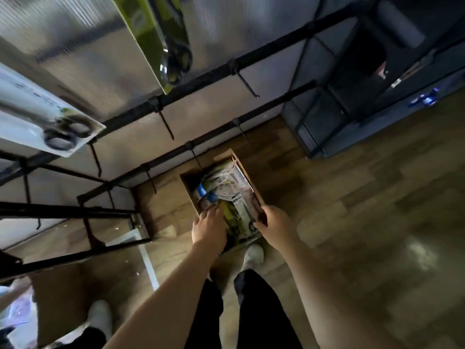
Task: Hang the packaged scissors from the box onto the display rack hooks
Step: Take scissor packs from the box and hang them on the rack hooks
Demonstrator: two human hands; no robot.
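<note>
Hands, two [210, 229] [273, 224], in one box [187, 183]; two packaged scissors [163, 39] [45, 117] hanging.

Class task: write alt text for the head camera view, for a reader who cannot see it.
Both hands, left and right, reach into a cardboard box of packaged scissors on the floor. Above, two packs hang on a black rack with several bare hooks.

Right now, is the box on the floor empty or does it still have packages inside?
Not empty. The open box holds several packages, and both hands reach into them.
</note>
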